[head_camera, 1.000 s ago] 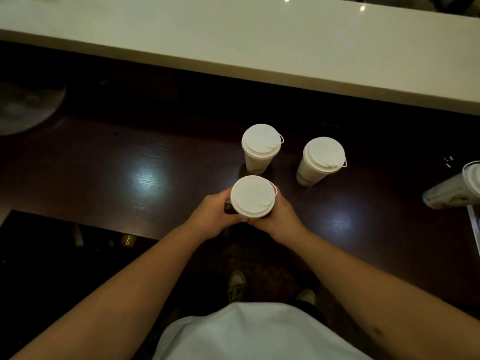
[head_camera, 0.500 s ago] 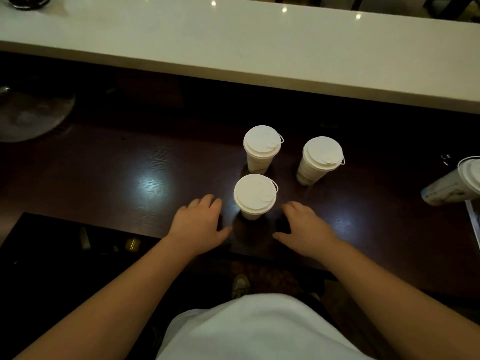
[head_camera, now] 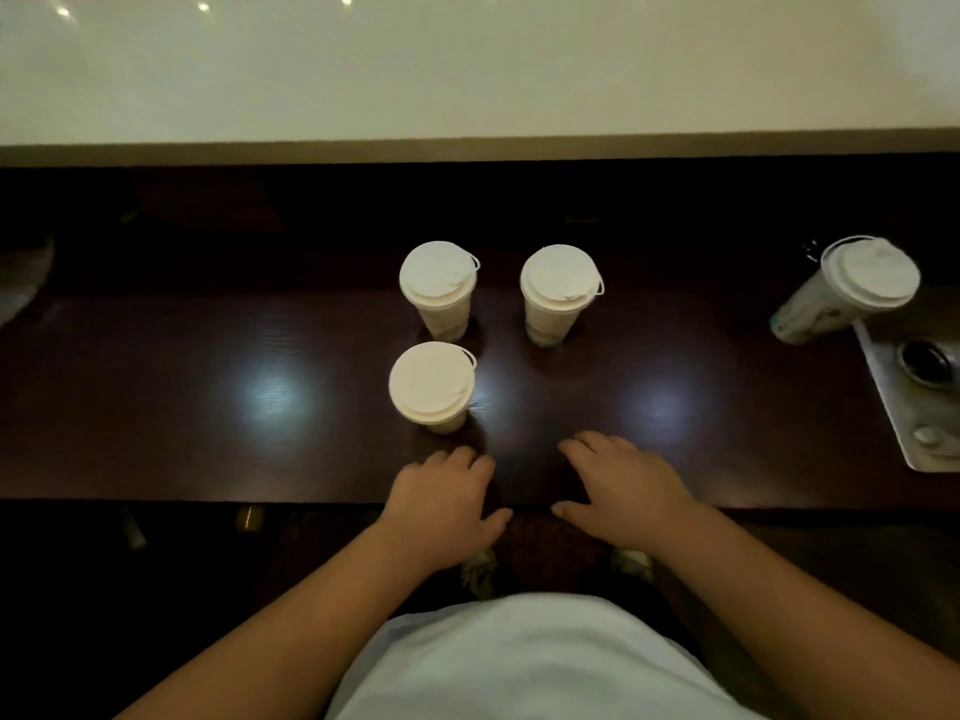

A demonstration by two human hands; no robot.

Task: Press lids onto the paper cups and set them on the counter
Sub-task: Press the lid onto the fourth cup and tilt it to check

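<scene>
While three lidded cups [head_camera: 432,386] stand upright mid-worktop [head_camera: 156,397], both hands hold nothing. Left hand [head_camera: 441,504] and right hand [head_camera: 626,491] rest at the near edge, fingers loosely spread. The tray [head_camera: 904,407] is cut off rightward.

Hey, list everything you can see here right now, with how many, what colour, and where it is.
lidded paper cups: three, white, upright in a cluster mid-counter; two at the back, one in front on the left.
fourth lidded cup: one, white with printed sides, far right.
dark counter: one, dark brown wood, under the cups.
pale upper counter: one, cream, along the top.
metal tray: one, grey, right edge, holding a small dark round item.
shoes: two, pale, on the floor below.
left hand: open, empty, near the counter's front edge.
right hand: open, empty, beside it.
</scene>
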